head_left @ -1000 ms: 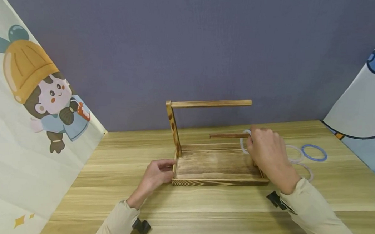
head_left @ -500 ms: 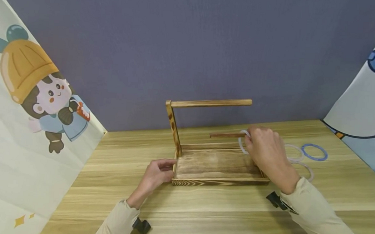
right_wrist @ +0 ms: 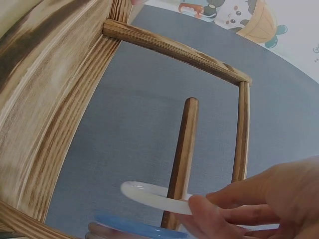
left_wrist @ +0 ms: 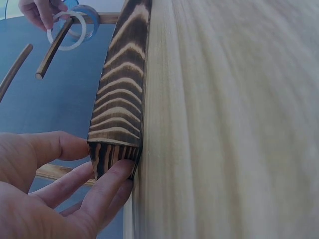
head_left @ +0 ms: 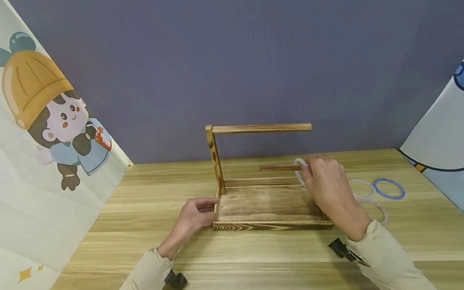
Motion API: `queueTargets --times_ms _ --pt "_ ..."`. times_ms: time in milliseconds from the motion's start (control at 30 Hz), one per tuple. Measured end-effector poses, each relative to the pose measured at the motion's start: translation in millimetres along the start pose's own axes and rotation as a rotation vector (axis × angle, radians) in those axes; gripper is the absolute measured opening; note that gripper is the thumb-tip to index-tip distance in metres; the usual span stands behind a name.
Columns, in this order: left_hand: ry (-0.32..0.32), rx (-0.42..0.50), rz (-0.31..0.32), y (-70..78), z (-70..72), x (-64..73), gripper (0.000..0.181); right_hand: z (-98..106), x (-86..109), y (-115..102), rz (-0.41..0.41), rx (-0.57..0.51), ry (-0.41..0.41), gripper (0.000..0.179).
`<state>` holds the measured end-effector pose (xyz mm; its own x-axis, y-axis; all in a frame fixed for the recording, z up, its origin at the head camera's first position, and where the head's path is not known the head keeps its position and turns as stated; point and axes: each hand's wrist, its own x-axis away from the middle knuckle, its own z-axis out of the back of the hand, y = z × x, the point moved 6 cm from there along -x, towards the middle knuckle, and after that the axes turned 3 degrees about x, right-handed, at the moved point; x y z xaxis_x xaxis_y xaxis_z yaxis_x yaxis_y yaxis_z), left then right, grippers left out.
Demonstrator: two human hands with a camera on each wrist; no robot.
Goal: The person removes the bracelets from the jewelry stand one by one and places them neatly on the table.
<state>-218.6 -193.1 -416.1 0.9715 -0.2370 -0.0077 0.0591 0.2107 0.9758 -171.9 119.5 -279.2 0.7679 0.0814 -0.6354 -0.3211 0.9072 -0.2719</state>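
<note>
A wooden rack point(head_left: 272, 203) with a tray-like base stands on the table. It carries a long upper bar point(head_left: 261, 128) on a left post and a shorter lower bar point(head_left: 278, 168) pointing left. At the base's left end, my left hand point(head_left: 194, 213) grips the corner, with thumb and fingertips against the striped end grain point(left_wrist: 112, 157). My right hand point(head_left: 329, 186) pinches a white ring point(right_wrist: 144, 195) that encircles the lower bar. Behind it, a blue ring point(right_wrist: 134, 226) also sits around that bar, mostly hidden by my hand in the head view.
To the right of the rack lie another blue ring point(head_left: 388, 197) and two pale rings, one pale ring point(head_left: 383, 212) nearer me. A dark blue-grey panel point(head_left: 237, 65) rises behind the table point(head_left: 248, 270). Printed cartoon sheets point(head_left: 28, 221) flank both sides.
My right hand and the white ring have shifted slightly left along the lower bar. The left hand and the rack stay where they were.
</note>
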Motion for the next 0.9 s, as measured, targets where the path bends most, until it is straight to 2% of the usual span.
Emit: queueTargets --times_ms 133,267,667,900 --pt "0.000 0.001 -0.003 -2.6 0.4 -0.8 0.044 0 -0.7 -2 0.006 -0.024 0.047 0.008" --pt "0.000 0.005 0.004 -3.5 0.6 -2.3 0.044 0 -1.2 -5 0.011 -0.030 0.069 0.006" --pt "0.001 -0.005 0.001 -3.6 1.6 -3.4 0.043 -10 -4.2 -17 0.025 -0.040 0.054 0.009" --pt "0.004 -0.010 0.008 -3.2 1.3 -2.5 0.044 -18 -7.9 -26 0.017 -0.033 0.009 0.010"
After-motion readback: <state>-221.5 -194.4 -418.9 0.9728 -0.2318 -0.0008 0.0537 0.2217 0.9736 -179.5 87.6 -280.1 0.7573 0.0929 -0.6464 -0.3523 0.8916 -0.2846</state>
